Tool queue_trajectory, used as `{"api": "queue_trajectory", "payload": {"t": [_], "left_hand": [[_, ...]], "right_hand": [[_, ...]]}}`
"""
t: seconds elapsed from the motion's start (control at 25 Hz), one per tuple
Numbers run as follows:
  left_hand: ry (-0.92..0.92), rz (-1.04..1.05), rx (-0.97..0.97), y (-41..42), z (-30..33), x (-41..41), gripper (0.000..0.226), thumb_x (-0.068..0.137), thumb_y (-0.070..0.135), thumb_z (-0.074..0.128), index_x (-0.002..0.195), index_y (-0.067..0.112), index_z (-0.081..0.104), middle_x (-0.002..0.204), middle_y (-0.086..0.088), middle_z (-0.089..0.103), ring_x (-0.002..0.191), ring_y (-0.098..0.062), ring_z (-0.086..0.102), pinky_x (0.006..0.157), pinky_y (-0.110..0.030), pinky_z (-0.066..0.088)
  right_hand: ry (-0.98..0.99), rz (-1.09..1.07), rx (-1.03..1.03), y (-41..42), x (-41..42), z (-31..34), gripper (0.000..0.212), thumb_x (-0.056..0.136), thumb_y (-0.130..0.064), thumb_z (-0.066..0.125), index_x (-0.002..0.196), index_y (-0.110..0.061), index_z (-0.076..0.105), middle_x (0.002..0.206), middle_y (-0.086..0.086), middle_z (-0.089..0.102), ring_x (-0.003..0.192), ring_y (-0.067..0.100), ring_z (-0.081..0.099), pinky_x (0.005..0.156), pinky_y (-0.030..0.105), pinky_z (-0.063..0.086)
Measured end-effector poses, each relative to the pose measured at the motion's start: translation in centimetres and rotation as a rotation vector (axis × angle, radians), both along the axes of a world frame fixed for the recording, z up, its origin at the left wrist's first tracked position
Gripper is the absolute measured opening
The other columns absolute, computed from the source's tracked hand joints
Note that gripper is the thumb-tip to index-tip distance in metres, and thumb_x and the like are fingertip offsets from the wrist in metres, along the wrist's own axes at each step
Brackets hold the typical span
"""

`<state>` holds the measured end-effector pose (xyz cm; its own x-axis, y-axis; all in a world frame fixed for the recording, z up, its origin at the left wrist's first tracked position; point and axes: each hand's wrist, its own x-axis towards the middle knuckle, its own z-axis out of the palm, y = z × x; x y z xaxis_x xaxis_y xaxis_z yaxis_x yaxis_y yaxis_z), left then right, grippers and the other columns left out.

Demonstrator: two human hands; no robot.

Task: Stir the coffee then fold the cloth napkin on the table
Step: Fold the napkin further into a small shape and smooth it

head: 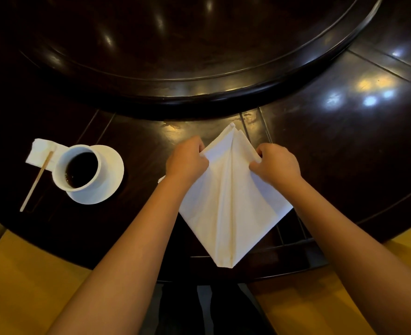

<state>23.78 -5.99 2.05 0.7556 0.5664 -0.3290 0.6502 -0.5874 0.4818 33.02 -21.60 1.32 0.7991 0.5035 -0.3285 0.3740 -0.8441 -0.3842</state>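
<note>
A white cloth napkin lies as a diamond on the dark table, one corner toward me and one pointing away, with a raised crease down its middle. My left hand pinches its upper left edge. My right hand pinches its upper right edge. To the left a white cup of black coffee stands on a white saucer. A thin wooden stirrer lies left of the cup, its upper end resting on a small paper napkin.
The dark round wooden table carries a large raised turntable just beyond the napkin. Its curved front edge runs close to my body. Yellow floor shows below on both sides.
</note>
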Motion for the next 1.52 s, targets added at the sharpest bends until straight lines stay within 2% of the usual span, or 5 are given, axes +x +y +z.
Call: {"api": "queue_trajectory", "payload": {"t": [0.24,0.68,0.88,1.2,1.52], "left_hand": [[-0.118,-0.011,-0.165,1.8,3.6,-0.2,0.01,0.083,0.007,0.059,0.088,0.015,0.06,0.078,0.001,0.056,0.072,-0.012,0.052,0.054,-0.019,0.036],[-0.77,-0.252,0.162,2.5,14.5,-3.4,0.005,0.075,0.009,0.058,0.079,0.012,0.06,0.08,0.0,0.058,0.076,-0.01,0.053,0.069,-0.02,0.04],[-0.124,-0.582,-0.03,1.5,6.4,-10.8,0.052,0.082,0.018,0.057,0.133,0.022,0.048,0.136,0.004,0.051,0.125,-0.01,0.043,0.105,-0.021,0.029],[-0.031,-0.494,0.414,-2.1,-3.3,-3.5,0.062,0.088,0.045,-0.002,0.145,0.023,-0.009,0.157,0.003,-0.007,0.141,-0.009,-0.014,0.11,-0.042,-0.015],[0.049,-0.37,0.462,-1.9,-5.9,-3.7,0.059,0.093,0.049,0.007,0.146,0.031,-0.011,0.158,-0.002,-0.007,0.143,-0.02,-0.01,0.113,-0.048,-0.005]], "right_hand": [[0.183,-0.102,0.316,0.1,1.6,3.3,0.013,0.082,-0.013,0.064,0.091,-0.012,0.055,0.077,-0.001,0.053,0.071,0.014,0.051,0.063,0.019,0.041],[-0.225,0.261,0.833,-3.0,0.6,15.8,0.011,0.068,-0.012,0.054,0.076,-0.018,0.057,0.075,-0.005,0.055,0.072,0.0,0.05,0.068,0.011,0.037],[0.078,0.502,0.168,-7.8,-4.2,7.2,0.05,0.078,-0.036,0.059,0.126,-0.037,0.048,0.124,-0.013,0.055,0.117,0.004,0.044,0.105,0.033,0.03],[-0.256,0.221,0.095,0.6,-6.7,-2.5,0.059,0.092,-0.041,0.009,0.147,-0.019,0.014,0.156,0.004,0.009,0.142,0.019,-0.003,0.113,0.049,-0.001],[-0.31,0.279,0.006,-0.3,-5.2,-5.4,0.057,0.092,-0.044,0.007,0.147,-0.027,0.005,0.157,-0.002,0.004,0.142,0.015,-0.006,0.113,0.042,-0.011]]}}
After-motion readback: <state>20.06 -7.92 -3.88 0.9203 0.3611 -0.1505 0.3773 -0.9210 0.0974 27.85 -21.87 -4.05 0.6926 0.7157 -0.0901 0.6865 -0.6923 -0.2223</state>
